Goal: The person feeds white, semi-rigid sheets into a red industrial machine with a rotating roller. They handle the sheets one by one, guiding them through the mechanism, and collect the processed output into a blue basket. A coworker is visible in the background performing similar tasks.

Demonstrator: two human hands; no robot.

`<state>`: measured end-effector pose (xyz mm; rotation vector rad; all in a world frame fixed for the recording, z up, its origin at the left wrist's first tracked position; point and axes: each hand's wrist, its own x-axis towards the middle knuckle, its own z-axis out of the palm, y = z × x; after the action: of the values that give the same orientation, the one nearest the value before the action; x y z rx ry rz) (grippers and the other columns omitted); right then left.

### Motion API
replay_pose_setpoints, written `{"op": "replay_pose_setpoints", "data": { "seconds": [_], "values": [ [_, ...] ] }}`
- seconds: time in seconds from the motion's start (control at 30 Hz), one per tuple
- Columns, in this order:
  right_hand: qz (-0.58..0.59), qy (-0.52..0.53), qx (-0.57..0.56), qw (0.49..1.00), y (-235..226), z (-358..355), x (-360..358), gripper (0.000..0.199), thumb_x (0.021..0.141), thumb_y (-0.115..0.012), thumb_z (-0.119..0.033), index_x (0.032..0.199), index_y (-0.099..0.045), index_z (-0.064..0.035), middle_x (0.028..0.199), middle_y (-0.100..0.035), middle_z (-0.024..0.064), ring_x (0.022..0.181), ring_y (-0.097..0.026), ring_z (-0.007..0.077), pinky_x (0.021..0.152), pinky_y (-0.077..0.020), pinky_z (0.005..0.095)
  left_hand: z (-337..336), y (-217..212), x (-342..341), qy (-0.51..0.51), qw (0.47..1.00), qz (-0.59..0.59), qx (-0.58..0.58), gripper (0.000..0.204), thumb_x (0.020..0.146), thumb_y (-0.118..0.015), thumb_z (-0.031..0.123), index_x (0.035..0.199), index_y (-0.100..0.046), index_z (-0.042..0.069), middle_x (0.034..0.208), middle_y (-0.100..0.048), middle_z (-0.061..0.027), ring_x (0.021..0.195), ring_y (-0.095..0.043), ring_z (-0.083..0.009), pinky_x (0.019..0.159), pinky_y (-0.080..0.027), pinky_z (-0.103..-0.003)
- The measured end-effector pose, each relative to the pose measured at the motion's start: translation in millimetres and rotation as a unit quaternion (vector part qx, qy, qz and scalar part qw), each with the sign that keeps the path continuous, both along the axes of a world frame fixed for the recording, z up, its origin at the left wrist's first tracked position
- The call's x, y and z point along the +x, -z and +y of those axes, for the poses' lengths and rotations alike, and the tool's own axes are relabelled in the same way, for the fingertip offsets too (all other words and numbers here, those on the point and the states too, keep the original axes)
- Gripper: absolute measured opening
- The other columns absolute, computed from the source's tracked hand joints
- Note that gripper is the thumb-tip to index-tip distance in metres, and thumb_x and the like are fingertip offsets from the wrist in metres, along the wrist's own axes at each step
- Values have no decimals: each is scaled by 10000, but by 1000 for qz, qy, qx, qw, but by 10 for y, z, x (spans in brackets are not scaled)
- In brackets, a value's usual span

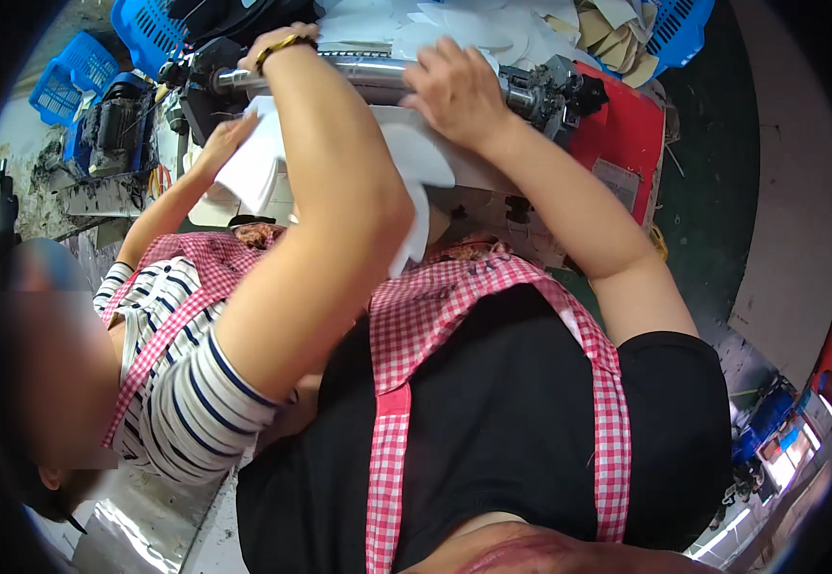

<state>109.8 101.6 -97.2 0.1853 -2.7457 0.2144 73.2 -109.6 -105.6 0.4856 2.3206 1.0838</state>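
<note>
1. Above the fingers, at the top of the view, stand blue plastic baskets [86,72], one at the far left and another [679,29] at the upper right, the latter stacked with pale and tan cut sheets.
2. To the right of the fingers a red panel [626,129] fronts the worktop.
3. Further right runs a dark green floor [722,191], with a large pale board [798,191] lying along it.
4. Left of the fingers sits a grimy blue motor unit [114,124] on a dirty ledge.
5. Low right, bright light falls on what may be blue and red equipment [770,421]; the fisheye edge blurs it.
</note>
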Motion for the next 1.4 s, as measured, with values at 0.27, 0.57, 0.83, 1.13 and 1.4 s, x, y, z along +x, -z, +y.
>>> {"op": "replay_pose_setpoints", "data": {
  "seconds": [0.27,0.57,0.83,1.13,1.4],
  "values": [
    [-399,84,-23,913,-113,333,-941,204,887,-542,-110,994,-716,-107,1034,-717,86,993,-637,321,849,-499,444,-85,-427,225,-12,916,-179,360,430,1029,-510,307,1369,-492,45,1152,-593,-38,1062,-564,-167,975,-467,-308],
    [33,-89,64,993,-45,-367,571,95,744,-637,-189,680,-583,-145,736,-584,13,792,-585,182,678,-447,343,-430,-271,606,-40,940,-244,233,464,1019,-505,349,1377,-485,54,1217,-585,-62,1148,-553,-195,1010,-467,-357],
    [-121,-52,-79,988,-6,139,-552,265,857,-633,-144,1119,-671,-150,1024,-698,45,998,-608,267,862,-481,427,127,-164,-1,-87,970,-160,164,495,1011,-501,386,1384,-480,62,1274,-578,-83,1225,-542,-220,1042,-467,-401],
    [34,-77,-23,996,-182,-83,108,45,720,-598,-85,757,-624,-90,785,-605,105,821,-612,283,721,-483,421,-197,-1395,950,-113,649,-467,590,434,1012,-523,309,1342,-493,28,1277,-589,-135,1213,-583,-290,1040,-479,-510],
    [35,-26,29,999,26,71,446,59,783,-576,-138,728,-595,-139,770,-599,21,796,-622,189,682,-478,346,-485,43,93,-36,952,-198,230,227,1002,-547,145,1167,-564,-9,1102,-612,-131,1050,-589,-249,895,-519,-413]
  ]
}}
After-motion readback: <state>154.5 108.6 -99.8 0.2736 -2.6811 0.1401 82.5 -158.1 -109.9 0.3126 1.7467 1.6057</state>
